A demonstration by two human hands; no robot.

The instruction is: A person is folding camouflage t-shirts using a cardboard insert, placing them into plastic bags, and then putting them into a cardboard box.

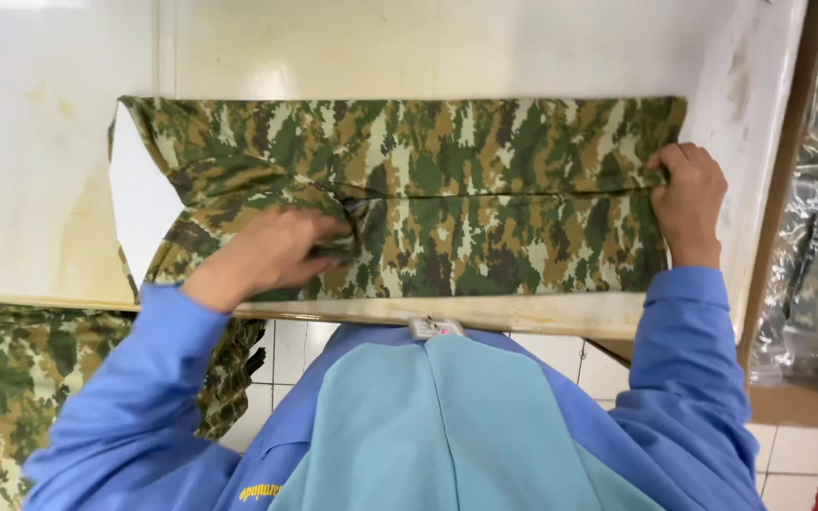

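A camouflage garment (447, 161) in green, brown and tan lies folded flat across the white table (428, 47). A white stiff board (139, 194) sticks out from under its left end. My left hand (267, 255) presses on the lower left part of the garment, fingers curled into a bunched fold near the middle seam. My right hand (688, 203) pinches the cloth at the garment's right edge, by the horizontal fold line. Both arms wear blue sleeves.
More camouflage cloth (11, 378) hangs below the table's front edge at the left. At the right stands a brown box (788, 397) with clear plastic bags holding packed items. White tiled floor shows below the table.
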